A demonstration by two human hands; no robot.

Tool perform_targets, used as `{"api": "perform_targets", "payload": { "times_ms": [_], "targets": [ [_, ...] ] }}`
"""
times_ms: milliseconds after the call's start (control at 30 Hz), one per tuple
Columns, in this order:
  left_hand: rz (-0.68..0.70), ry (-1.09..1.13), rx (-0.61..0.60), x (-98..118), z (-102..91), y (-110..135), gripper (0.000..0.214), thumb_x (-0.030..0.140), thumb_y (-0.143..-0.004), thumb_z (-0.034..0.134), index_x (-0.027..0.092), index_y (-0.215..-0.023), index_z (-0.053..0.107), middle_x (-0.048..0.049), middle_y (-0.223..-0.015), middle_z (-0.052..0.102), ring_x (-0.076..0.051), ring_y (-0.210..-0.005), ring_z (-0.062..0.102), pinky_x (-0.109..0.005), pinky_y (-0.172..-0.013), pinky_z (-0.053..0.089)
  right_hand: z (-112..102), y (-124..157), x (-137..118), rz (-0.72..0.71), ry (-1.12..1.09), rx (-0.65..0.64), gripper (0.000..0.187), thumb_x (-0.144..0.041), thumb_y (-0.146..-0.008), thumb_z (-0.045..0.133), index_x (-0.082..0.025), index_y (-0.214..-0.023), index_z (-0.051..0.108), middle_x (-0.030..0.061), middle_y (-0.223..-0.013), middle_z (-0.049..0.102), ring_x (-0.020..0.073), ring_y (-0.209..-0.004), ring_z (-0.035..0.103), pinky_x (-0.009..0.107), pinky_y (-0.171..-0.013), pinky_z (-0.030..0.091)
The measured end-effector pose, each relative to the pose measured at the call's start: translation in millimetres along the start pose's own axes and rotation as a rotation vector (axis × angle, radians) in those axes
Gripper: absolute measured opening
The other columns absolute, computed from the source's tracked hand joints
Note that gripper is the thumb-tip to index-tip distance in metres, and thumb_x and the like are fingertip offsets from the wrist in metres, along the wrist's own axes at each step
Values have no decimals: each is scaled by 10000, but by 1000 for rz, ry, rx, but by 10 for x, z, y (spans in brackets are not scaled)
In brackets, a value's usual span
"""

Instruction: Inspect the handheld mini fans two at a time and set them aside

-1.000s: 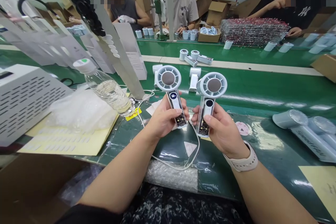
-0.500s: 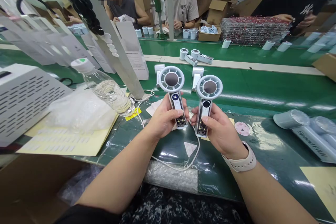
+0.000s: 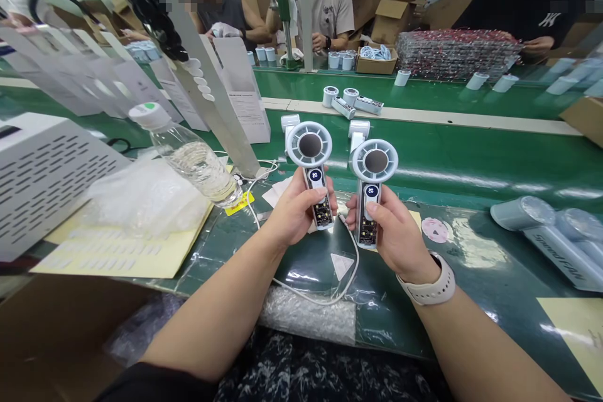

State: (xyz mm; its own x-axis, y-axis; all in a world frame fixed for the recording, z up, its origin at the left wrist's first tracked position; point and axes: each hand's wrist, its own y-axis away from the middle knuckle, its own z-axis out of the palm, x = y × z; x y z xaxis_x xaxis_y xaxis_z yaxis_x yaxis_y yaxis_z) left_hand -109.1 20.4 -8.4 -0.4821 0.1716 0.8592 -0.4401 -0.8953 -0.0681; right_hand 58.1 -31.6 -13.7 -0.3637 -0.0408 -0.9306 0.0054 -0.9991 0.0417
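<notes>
My left hand (image 3: 294, 210) grips a white handheld fan (image 3: 309, 146) by its clear handle, with the circuit board visible inside. My right hand (image 3: 396, 226) grips a matching fan (image 3: 375, 161) the same way, its round head held upright. Each fan has a dark grey central disc and a small lit round display on the handle. A white cable (image 3: 354, 257) loops below the hands and ends in a white plug (image 3: 343, 208) between them. I cannot tell whether it is plugged into a fan. A pale smartwatch (image 3: 431, 289) sits on my right wrist.
Two white fan parts (image 3: 291, 125) stand behind the hands on the green conveyor belt (image 3: 447, 166). A water bottle (image 3: 188, 163), plastic bag (image 3: 146, 198), and white vented box (image 3: 47, 182) lie left. Blue-grey tubes (image 3: 541, 232) lie right. Co-workers sit across the belt.
The left fan's display shows a different number, and the right fan's previously dark display is now lit. The right fan has moved slightly left and stands more upright.
</notes>
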Motion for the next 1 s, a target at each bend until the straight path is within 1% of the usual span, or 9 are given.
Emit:
{"api": "perform_targets", "payload": {
  "times_ms": [67, 133, 200, 333, 567, 700, 800, 900, 1000],
  "targets": [
    [13, 4, -73, 12, 4, 11, 420, 280, -755, 723, 228, -1109, 504, 20, -860, 586, -142, -679, 617, -309, -617, 517, 2, 10, -3, -29, 16, -47, 309, -461, -799, 728, -252, -985, 597, 23, -923, 671, 176, -733, 643, 354, -676, 565],
    [22, -17, -106, 15, -2, 9, 393, 279, -756, 721, 226, -1079, 504, 22, -849, 584, -140, -674, 611, -314, -621, 517, -2, 15, -3, -37, 37, -78, 336, -479, -799, 734, -258, -1006, 588, 25, -935, 669, 180, -736, 643, 363, -684, 568],
    [17, -56, -77, 7, -16, -9, 364, 259, -748, 717, 220, -1039, 502, 25, -837, 585, -128, -661, 603, -299, -615, 502, -13, 12, 5, -33, 56, -68, 344, -483, -802, 734, -257, -1011, 581, 21, -920, 666, 175, -717, 639, 356, -664, 564],
    [-15, -62, -38, -16, -44, -50, 379, 259, -750, 700, 222, -1070, 501, 22, -844, 587, -124, -665, 604, -290, -615, 491, -33, -6, 24, -30, 43, -39, 311, -448, -815, 724, -252, -1009, 581, 18, -921, 670, 172, -738, 637, 348, -683, 555],
    [15, -108, 45, -35, -67, -75, 377, 237, -724, 694, 220, -1047, 499, 26, -854, 588, -121, -656, 599, -289, -595, 479, -7, -23, 17, 20, -17, 16, 268, -366, -783, 719, -247, -987, 593, 18, -937, 677, 178, -733, 641, 361, -686, 548],
    [-5, -116, 43, -45, -61, -80, 412, 274, -731, 719, 222, -1080, 506, 22, -874, 590, -133, -672, 602, -315, -612, 492, 1, -42, 14, 48, -53, 31, 257, -351, -779, 703, -256, -987, 586, 22, -930, 673, 198, -741, 638, 388, -685, 544],
    [-17, -104, 39, -55, -62, -87, 389, 262, -725, 721, 217, -1048, 509, 19, -867, 592, -137, -659, 598, -319, -607, 482, -5, -54, 15, 32, -60, 27, 208, -340, -782, 694, -258, -949, 599, 20, -895, 672, 199, -719, 629, 392, -674, 539],
    [-5, -95, 60, -58, -71, -95, 389, 231, -719, 716, 215, -1049, 510, 18, -869, 594, -134, -651, 598, -309, -595, 473, -12, -58, 15, 10, -12, 45, 179, -342, -789, 686, -250, -919, 603, 15, -846, 672, 181, -657, 613, 373, -620, 535],
    [4, -83, 28, -56, -80, -95, 410, 239, -734, 705, 214, -1093, 507, 9, -904, 605, -144, -670, 620, -324, -612, 500, -16, -53, 11, 7, 24, 43, 191, -351, -795, 679, -234, -928, 609, 19, -847, 676, 172, -649, 615, 360, -596, 543]
  ]
}}
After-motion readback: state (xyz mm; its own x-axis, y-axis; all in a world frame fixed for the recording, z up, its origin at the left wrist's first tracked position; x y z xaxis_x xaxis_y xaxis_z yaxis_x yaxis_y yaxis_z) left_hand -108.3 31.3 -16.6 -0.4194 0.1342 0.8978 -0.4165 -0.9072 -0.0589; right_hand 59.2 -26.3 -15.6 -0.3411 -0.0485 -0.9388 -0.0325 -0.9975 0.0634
